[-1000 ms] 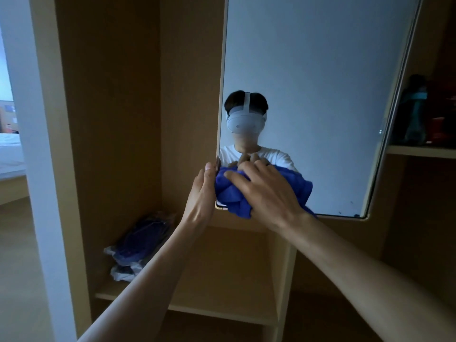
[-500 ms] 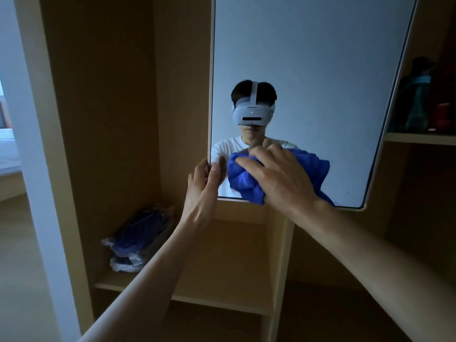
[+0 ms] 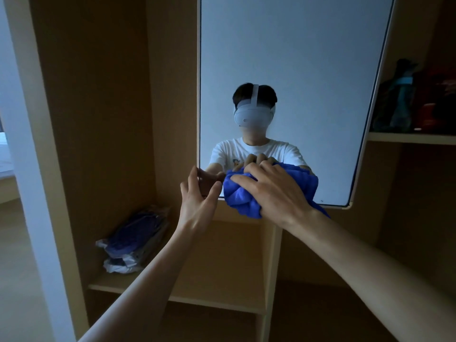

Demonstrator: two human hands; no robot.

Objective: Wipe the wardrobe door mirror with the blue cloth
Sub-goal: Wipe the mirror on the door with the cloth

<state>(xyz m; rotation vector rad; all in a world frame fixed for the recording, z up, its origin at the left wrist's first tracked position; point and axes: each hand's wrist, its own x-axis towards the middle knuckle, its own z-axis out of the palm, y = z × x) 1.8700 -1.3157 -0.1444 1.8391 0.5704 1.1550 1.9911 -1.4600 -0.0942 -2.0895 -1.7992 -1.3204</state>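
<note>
Nearest, we see two bare forearms reaching in from the bottom of the frame, one from the lower left and one from the lower right. At centre, the left hand (image 3: 197, 203) pinches the left edge of the mirror (image 3: 296, 58) near its bottom corner, thumb in front on the glass. Just right of it, the right hand (image 3: 274, 193) has its fingers curled over the one blue cloth (image 3: 240, 197). The cloth is bunched into a thick, ribbed wad of bright blue and pressed against the lower part of the glass, with some of it hanging below the mirror's bottom edge. The single mirror is tall with a thin pale frame and fills the upper centre, reflecting a person in a white T-shirt and headset. Farther back, at lower left, one plastic-wrapped dark blue bundle (image 3: 133, 240) lies on the lower shelf (image 3: 118, 283). At upper right, the upper shelf (image 3: 414, 138) holds dark bottles (image 3: 394, 99), too dim to count.
</note>
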